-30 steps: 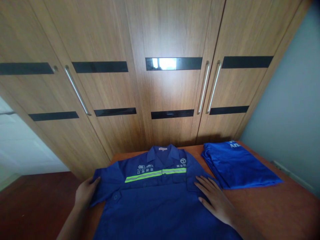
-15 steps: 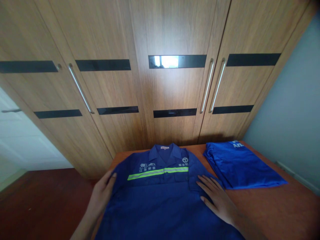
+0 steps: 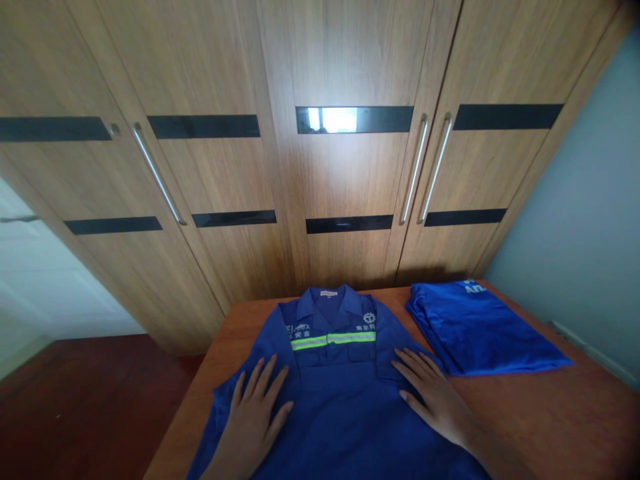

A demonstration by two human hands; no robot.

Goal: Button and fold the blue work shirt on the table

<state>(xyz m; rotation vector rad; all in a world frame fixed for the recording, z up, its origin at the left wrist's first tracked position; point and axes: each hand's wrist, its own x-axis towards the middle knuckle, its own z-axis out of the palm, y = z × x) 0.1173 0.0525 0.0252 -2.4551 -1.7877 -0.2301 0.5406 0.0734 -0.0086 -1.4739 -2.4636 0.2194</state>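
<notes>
A navy work jacket (image 3: pixel 333 393) lies spread on the wooden table (image 3: pixel 240 327), its collar toward the wardrobe. White lettering and a yellow-green reflective stripe cross its chest. Both sleeves are laid inward over the front, partly covering the lettering and the stripe's ends. My left hand (image 3: pixel 255 413) rests on the left sleeve, fingers spread. On the right sleeve my right hand (image 3: pixel 433 400) lies flat, its fingers stretched out. The jacket's lower part runs out of view at the bottom.
A folded bright blue garment (image 3: pixel 485 330) with white print lies on the table to the right of the jacket. Behind the table stands a wooden wardrobe (image 3: pixel 345 173) with metal handles. A pale wall (image 3: pixel 575 233) borders the right side; reddish floor (image 3: pixel 90 400) shows at left.
My left hand has moved right from the jacket's left edge, bringing the left sleeve inward over the chest. Its fingers have opened flat. My right hand has stayed on the right sleeve.
</notes>
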